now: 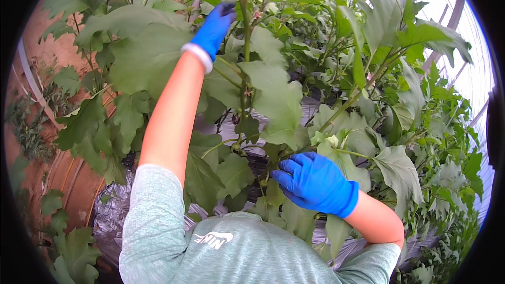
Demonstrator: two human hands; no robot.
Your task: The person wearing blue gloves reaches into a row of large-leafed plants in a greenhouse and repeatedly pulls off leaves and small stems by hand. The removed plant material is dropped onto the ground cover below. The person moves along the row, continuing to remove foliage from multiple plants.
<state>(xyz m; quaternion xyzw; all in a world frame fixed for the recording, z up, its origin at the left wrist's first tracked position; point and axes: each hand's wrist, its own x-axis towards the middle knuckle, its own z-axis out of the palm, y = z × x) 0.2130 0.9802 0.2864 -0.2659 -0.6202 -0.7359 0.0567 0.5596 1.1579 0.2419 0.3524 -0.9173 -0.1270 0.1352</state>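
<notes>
In front of me stands a leafy eggplant plant with a thick upright main stem [245, 43]. My left hand [217, 27], in a blue glove, reaches up beside the upper stem. Its fingertips are dark and blurred, so I cannot tell if they grip anything. Lower down, my right hand [315, 183], also gloved in blue, has its fingers bent among the lower leaves and thin stalks. What lies under those fingers is hidden. A slanting branch [347, 102] rises to the right above this hand. A broad leaf [276, 98] hangs between my hands.
Silvery plastic mulch film [112, 209] covers the ground at lower left and shows between the leaves. A reddish-brown earth surface [71, 189] lies at the left. More plants [446, 189] crowd the right, below a translucent greenhouse cover [469, 35] with framing.
</notes>
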